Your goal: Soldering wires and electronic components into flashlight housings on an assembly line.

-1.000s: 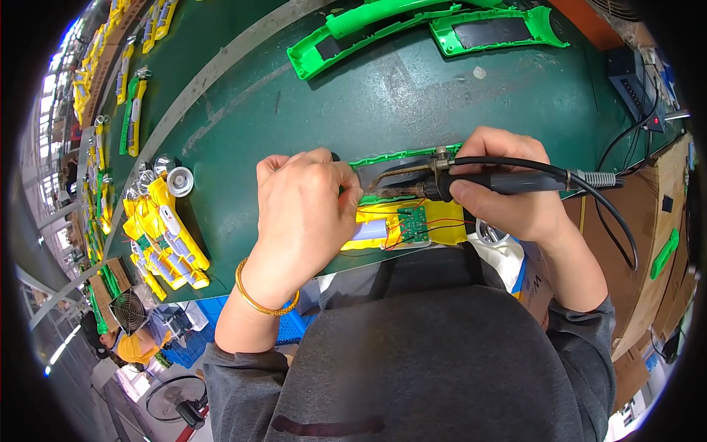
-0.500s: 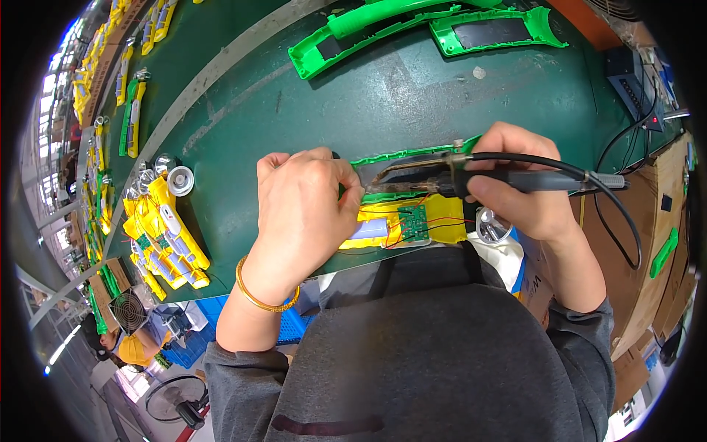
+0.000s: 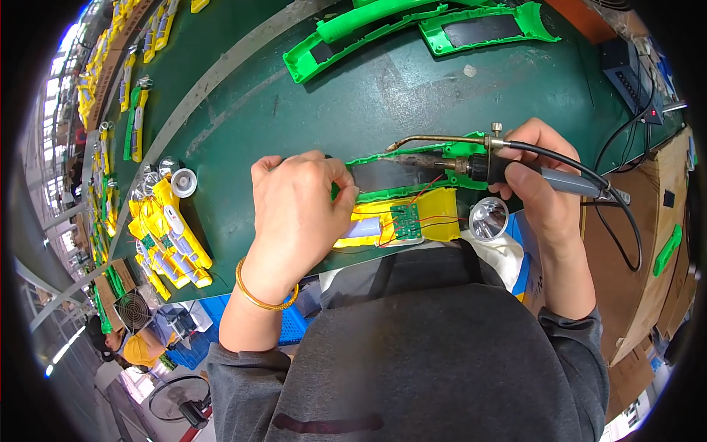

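My left hand (image 3: 298, 210) rests on the green table, fingers pinched on the left end of a green plastic shell (image 3: 398, 175) with a dark panel. My right hand (image 3: 537, 184) grips a soldering iron (image 3: 471, 158) with a black cable; its tip points left over the shell. Just below the shell lies a yellow battery pack with a small green circuit board (image 3: 405, 221) and red wires. A gold bangle circles my left wrist.
A shiny reflector cup (image 3: 488, 218) sits by my right hand. More green shells (image 3: 412, 29) lie at the far edge. Yellow assemblies (image 3: 166, 239) and silver reflectors (image 3: 180, 180) are piled left. A dark box (image 3: 626, 70) and cardboard stand at the right.
My right hand has drawn the soldering iron to the right and slightly up, away from the circuit board. My left hand stays on the shell.
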The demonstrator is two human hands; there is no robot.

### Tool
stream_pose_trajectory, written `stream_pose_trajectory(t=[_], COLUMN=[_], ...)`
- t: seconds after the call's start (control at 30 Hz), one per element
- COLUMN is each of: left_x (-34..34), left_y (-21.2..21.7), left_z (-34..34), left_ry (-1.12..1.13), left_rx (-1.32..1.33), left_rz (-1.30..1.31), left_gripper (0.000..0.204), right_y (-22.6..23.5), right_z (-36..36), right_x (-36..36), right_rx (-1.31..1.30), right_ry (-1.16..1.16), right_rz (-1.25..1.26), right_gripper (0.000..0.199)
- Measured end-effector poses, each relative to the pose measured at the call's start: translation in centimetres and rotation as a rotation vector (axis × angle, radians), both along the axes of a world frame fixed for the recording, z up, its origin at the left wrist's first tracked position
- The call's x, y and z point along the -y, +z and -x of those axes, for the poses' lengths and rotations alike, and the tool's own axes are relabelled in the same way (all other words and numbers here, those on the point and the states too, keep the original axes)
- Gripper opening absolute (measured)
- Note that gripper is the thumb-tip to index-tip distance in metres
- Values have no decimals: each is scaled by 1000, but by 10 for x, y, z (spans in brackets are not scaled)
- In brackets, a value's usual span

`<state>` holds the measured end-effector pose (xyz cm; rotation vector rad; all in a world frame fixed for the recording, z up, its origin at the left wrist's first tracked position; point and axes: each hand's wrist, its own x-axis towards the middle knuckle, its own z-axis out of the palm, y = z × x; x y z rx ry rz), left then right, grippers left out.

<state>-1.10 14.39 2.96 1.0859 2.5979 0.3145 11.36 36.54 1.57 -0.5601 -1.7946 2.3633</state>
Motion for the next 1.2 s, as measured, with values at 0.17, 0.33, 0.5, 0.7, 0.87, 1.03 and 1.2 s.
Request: stream_pose_trajectory(t=[0.17, 0.33, 0.5, 0.7, 0.87, 1.03, 1.2], left_x=[2, 4, -23, -37, -45, -59, -78], left_y=[1, 12, 21, -9, -11, -7, 10], left_z=[2, 4, -26, -40, -40, -40, -32], left_ry=[-3, 144, -40, -30, 170, 244, 140], left_rx=[11, 101, -86, 129, 258, 261, 221], left_rz=[-23, -190, -332, -517, -606, -494, -44], left_gripper=[6, 9, 14, 10, 8, 5, 10], right_y=[1, -1, -7, -20, -27, -29, -26], right_z=[-1, -1, 3, 12, 13, 8, 5], right_x=[-3, -7, -2, 13, 15, 13, 13], right_rx=[3, -7, 5, -81, -113, -157, -206], right_ry=[9, 5, -153, -273, -256, -230, -259], right_rz=[-4, -59, -114, 188, 345, 381, 426], right_gripper=[10, 8, 24, 22, 23, 22, 21])
